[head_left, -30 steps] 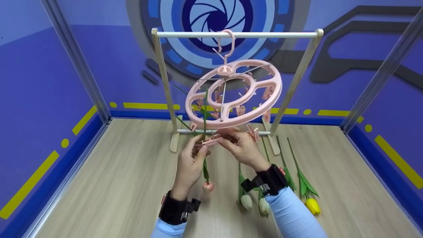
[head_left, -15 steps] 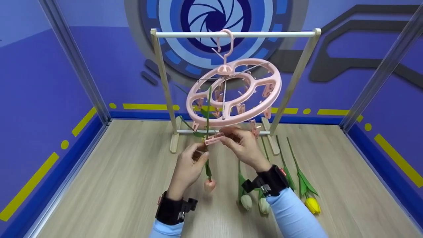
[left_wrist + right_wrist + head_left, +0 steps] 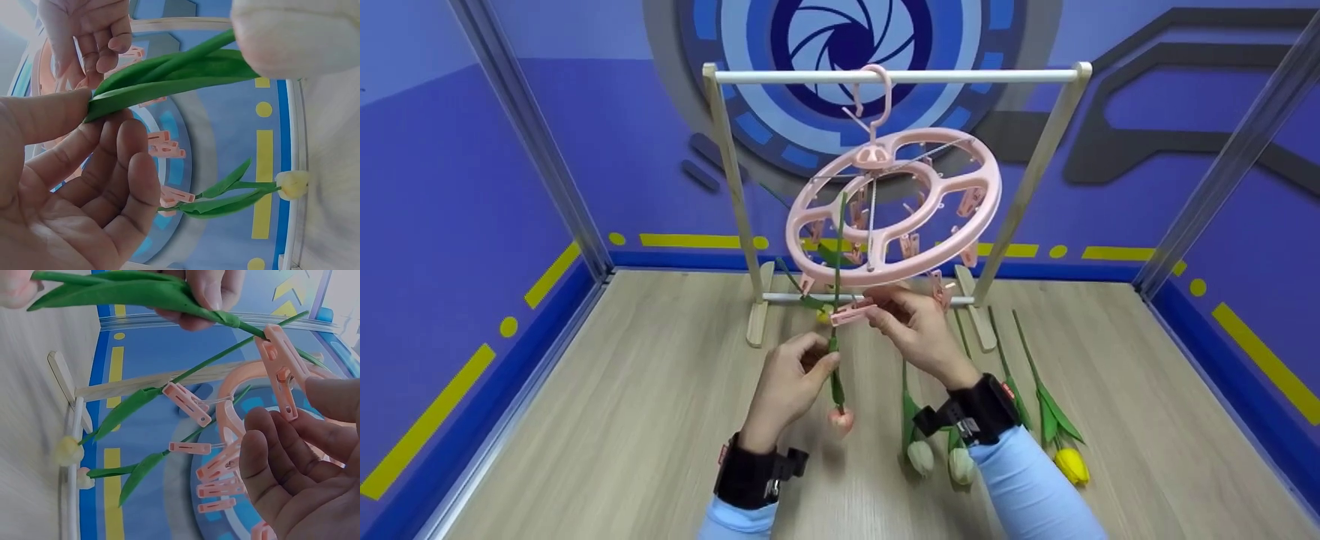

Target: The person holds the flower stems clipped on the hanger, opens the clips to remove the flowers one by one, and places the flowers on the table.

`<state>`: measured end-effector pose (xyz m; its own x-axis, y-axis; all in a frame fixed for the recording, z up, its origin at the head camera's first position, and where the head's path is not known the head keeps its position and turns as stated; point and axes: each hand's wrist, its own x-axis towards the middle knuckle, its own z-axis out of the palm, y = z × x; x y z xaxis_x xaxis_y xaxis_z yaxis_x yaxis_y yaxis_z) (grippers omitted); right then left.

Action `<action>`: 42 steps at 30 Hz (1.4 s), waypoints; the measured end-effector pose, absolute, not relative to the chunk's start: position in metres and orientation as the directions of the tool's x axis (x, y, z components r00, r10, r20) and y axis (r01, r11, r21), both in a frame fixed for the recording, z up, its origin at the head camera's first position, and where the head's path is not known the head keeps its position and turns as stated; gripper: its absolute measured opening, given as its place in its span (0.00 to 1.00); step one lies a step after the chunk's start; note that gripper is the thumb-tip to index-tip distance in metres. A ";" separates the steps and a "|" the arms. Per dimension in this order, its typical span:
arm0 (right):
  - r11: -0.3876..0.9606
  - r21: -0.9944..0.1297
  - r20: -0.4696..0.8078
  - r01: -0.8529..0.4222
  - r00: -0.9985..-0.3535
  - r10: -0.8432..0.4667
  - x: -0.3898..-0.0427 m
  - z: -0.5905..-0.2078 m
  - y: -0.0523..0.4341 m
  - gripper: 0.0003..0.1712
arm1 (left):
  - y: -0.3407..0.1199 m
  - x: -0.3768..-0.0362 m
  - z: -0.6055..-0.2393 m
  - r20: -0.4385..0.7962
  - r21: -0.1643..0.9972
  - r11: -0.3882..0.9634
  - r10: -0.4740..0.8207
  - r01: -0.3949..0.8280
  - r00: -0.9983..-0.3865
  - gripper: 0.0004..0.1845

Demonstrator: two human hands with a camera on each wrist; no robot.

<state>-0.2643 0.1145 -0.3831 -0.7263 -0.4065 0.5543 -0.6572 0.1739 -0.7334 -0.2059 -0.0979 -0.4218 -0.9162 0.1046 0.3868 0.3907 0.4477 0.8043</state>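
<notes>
Below the round pink plastic clip hanger (image 3: 894, 211), your left hand (image 3: 789, 390) pinches the green stem of the pink artificial tulip (image 3: 838, 352), thumb and fingers curled round stem and leaf. The tulip hangs head down: bloom just below and right of your left hand, stem running up past the hanger's rim. In the left wrist view the leaf and stem (image 3: 169, 76) cross above your fingers (image 3: 121, 169), pressed between thumb and fingertips.

Your right hand (image 3: 919, 334) is just right of the stem, fingers curled on a pink plastic clothespin (image 3: 851, 313) that hangs from the hanger's near edge. The clothespin sits against the stem, above your left hand. In the right wrist view the clothespin (image 3: 281, 371) lies between your thumb and fingers with the stem passing its tip; whether it has bitten the stem you cannot tell.

The hanger hooks on the white rail of a wooden-legged rack (image 3: 896, 76). Another tulip hangs clipped on the hanger's far left side, pale yellow bloom (image 3: 825, 313) down.

On the light wooden tabletop (image 3: 622, 420), right of your right wrist: two white tulips (image 3: 919, 456) and a yellow tulip (image 3: 1069, 465), stems pointing toward the rack.
</notes>
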 end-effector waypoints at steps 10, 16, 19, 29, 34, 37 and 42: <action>0.285 -0.744 0.420 -0.604 -0.755 -0.503 -0.266 -0.370 0.122 0.18 | -0.095 -0.205 -0.421 0.410 0.785 0.447 0.146 0.429 -0.901 0.02; 0.271 -0.758 0.400 -0.594 -0.751 -0.525 -0.268 -0.369 0.124 0.15 | -0.094 -0.205 -0.421 0.398 0.798 0.433 0.145 0.419 -0.906 0.03; 0.287 -0.756 0.391 -0.588 -0.758 -0.523 -0.267 -0.368 0.125 0.13 | -0.094 -0.205 -0.422 0.392 0.799 0.436 0.143 0.413 -0.909 0.02; 0.351 -0.738 0.350 -0.576 -0.772 -0.531 -0.267 -0.365 0.131 0.12 | -0.094 -0.204 -0.422 0.403 0.795 0.434 0.143 0.424 -0.904 0.02; 0.375 -0.727 0.335 -0.575 -0.774 -0.537 -0.267 -0.365 0.133 0.12 | -0.093 -0.205 -0.422 0.395 0.800 0.434 0.139 0.414 -0.908 0.03; 0.384 -0.720 0.338 -0.578 -0.776 -0.533 -0.266 -0.366 0.135 0.12 | -0.093 -0.205 -0.423 0.400 0.799 0.431 0.139 0.419 -0.906 0.03; 0.382 -0.711 0.358 -0.590 -0.772 -0.525 -0.266 -0.367 0.136 0.12 | -0.091 -0.206 -0.424 0.402 0.801 0.427 0.135 0.419 -0.906 0.04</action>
